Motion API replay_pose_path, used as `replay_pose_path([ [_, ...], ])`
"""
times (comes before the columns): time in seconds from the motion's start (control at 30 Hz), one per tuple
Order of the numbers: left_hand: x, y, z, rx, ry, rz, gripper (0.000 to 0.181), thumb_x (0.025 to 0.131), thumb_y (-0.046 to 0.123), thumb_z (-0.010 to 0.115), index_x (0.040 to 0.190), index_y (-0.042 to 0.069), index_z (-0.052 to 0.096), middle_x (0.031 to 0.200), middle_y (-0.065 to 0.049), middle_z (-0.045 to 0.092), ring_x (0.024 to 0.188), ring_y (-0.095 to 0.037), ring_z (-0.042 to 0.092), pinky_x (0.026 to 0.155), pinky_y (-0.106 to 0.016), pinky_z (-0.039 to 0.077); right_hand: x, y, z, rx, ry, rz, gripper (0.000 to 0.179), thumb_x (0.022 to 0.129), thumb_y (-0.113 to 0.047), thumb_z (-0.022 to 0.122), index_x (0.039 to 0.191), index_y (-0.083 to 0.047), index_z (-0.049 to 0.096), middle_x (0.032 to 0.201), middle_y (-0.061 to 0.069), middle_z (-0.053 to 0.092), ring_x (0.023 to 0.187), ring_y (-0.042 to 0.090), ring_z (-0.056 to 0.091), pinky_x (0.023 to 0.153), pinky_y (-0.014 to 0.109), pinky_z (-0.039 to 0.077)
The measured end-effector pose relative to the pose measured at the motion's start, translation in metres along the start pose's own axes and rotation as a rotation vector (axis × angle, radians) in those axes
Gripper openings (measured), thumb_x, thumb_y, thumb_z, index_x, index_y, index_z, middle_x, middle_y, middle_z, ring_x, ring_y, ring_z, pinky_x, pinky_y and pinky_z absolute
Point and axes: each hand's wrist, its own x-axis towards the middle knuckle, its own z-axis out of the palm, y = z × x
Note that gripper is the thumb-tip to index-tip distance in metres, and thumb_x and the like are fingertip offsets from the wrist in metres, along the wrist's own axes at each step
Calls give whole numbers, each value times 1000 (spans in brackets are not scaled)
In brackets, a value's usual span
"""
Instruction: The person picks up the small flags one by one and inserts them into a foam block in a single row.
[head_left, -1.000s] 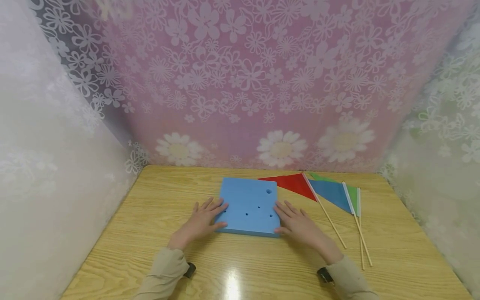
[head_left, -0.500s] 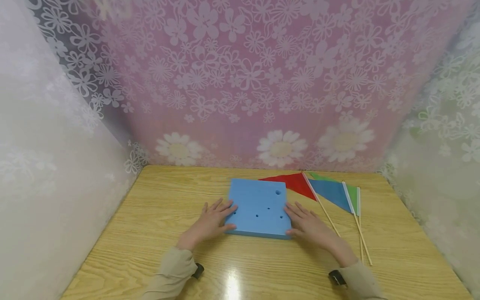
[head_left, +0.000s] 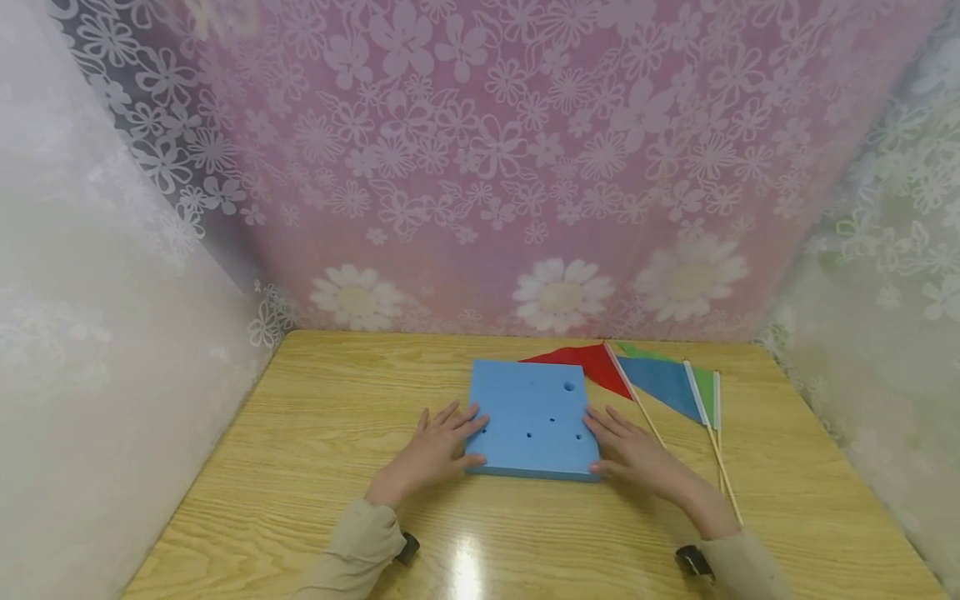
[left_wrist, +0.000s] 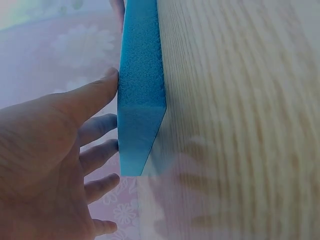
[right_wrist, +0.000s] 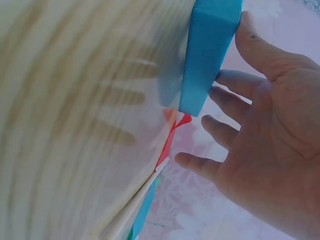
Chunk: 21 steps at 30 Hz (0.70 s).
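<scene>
A flat blue foam block (head_left: 517, 400) with several small holes in its top lies on the table near the middle of the head view. My left hand (head_left: 435, 450) touches its left edge, thumb and fingertips on the top face. On the opposite edge, my right hand (head_left: 637, 454) rests its fingertips the same way. In the left wrist view, the extended fingers of the left hand (left_wrist: 45, 140) lie along the block's upper edge (left_wrist: 142, 65). The right wrist view has the right hand (right_wrist: 280, 130) with fingers spread, thumb and some fingertips at the block (right_wrist: 207, 55).
A red pennant flag (head_left: 603, 367) on a stick lies behind and right of the block, its tip partly behind the block. A blue flag (head_left: 667, 387) and a green flag (head_left: 705, 387) lie further right, sticks crossing. A flowered cloth (head_left: 450, 275) hangs behind the wooden table (head_left: 337, 375).
The foam block has slid to the right and slightly nearer, both hands moving along with it. My right hand and forearm now cover more of the flag sticks. The flags look unmoved.
</scene>
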Motion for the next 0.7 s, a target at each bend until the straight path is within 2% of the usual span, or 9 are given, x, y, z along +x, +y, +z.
replay_pose_path([
  [0.2,2,2,0,6,21,17,66,97,42,66,154,15,46,163,-9,34,153,-40,20,115,-74,9,-3,1,-3,3,4,-8,78,90,-34,75,152,1,42,159,22,38,145,53,26,110,68,32],
  [0.37,10,2,0,16,43,4,68,95,45,67,153,15,47,162,-8,37,154,-37,20,116,-72,11,-2,2,-7,-25,-12,-2,80,89,-38,75,152,1,43,158,22,39,145,53,27,110,69,30],
  [0.53,15,1,3,27,3,-7,75,95,50,65,157,16,40,166,-7,29,155,-38,16,116,-72,10,-2,2,-9,-44,-24,-3,79,89,-38,74,151,1,44,158,22,39,145,52,29,109,69,32],
  [0.7,15,-1,4,25,-18,-17,77,94,50,65,158,17,38,166,-5,28,155,-37,15,116,-72,9,-3,1,-7,-33,-12,-12,79,89,-35,76,151,2,44,157,23,39,144,54,29,109,68,33],
])
